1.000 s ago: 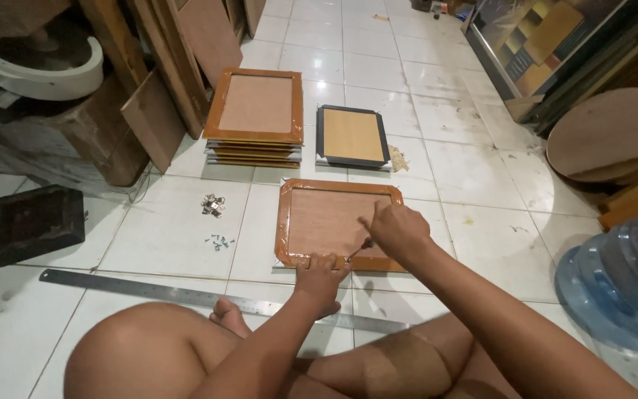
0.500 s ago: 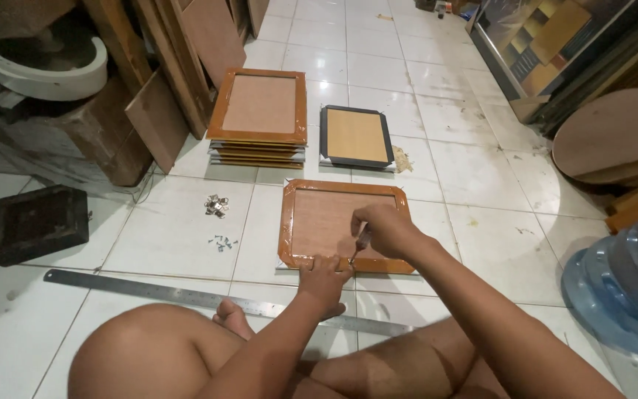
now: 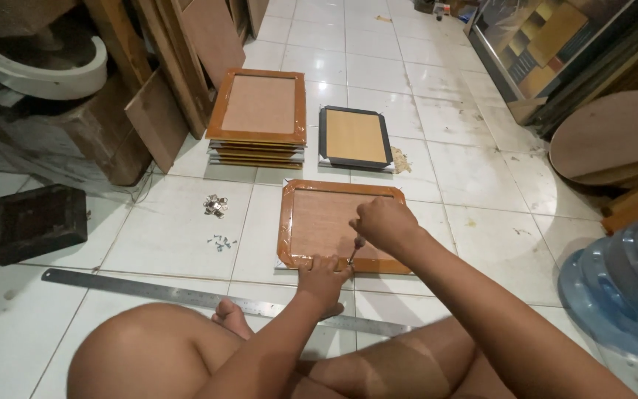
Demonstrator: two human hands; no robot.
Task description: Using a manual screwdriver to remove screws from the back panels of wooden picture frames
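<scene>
We have bare floor tiles (image 3: 474, 177) to the right of the brown frame (image 3: 334, 222) and more beyond the black frame (image 3: 356, 137), so our right hand (image 3: 382, 222) can swing out that way freely. To the left, loose hinges (image 3: 215, 205) and small screws (image 3: 221, 241) lie near the frame. The steel ruler (image 3: 186, 297) lies between our legs and the frame, touching our left hand (image 3: 323, 275). The frame stack (image 3: 258, 118), leaning boards (image 3: 186, 44) and water bottle (image 3: 622, 273) wall in the edges.

A frame (image 3: 337, 225) lies on the floor (image 3: 481, 177) at frame centre; a stack of frames (image 3: 258, 118) sits above-left, another frame (image 3: 354, 137) above, a ruler (image 3: 186, 297) below, small hardware (image 3: 217, 205) left.
</scene>
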